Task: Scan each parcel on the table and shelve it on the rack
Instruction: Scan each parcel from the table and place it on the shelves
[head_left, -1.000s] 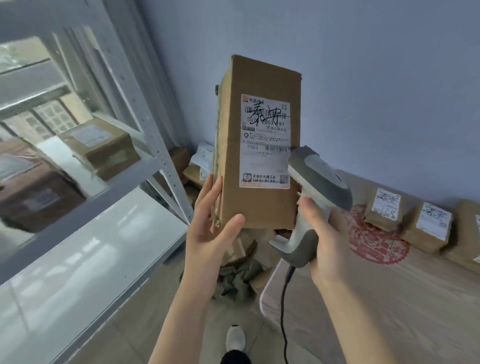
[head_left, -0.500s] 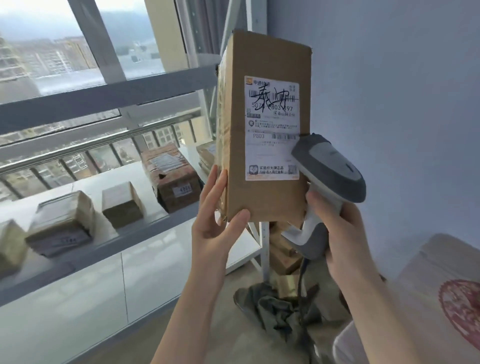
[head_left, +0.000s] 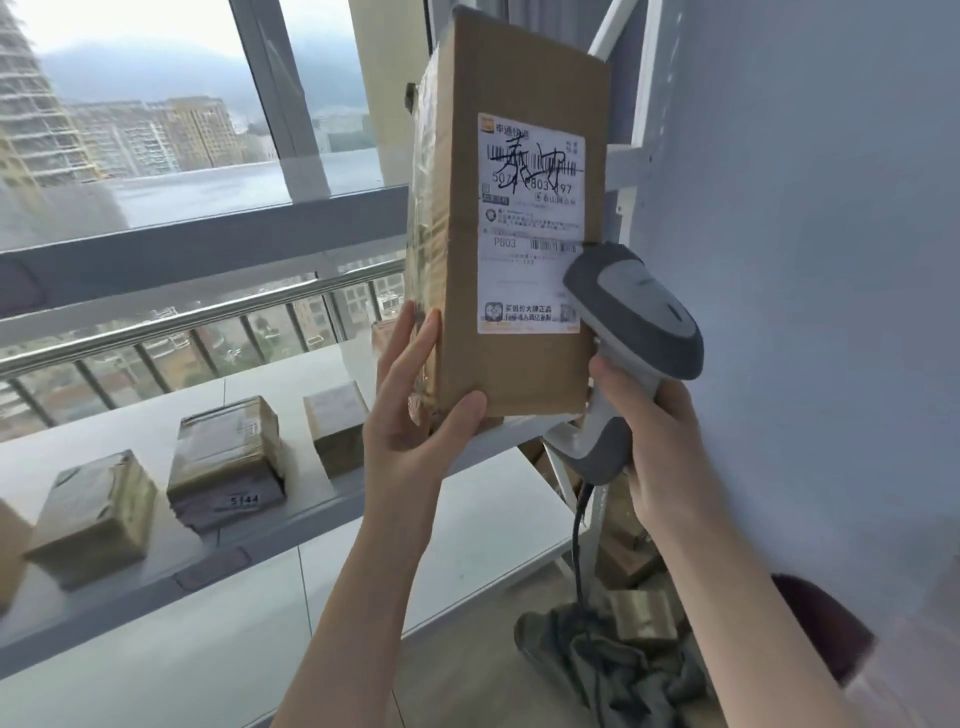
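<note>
A tall cardboard parcel (head_left: 519, 364) is held upright in the air above the right end of the rack shelf (head_left: 322, 512). The left hand (head_left: 410, 436) grips its bottom left corner. The right hand (head_left: 660, 441) grips a corded scanner (head_left: 636, 317) close to its white label (head_left: 524, 260), which reads "P803". The parcel looks stiff and light, and is best gripped low, off the slick tape.
</note>
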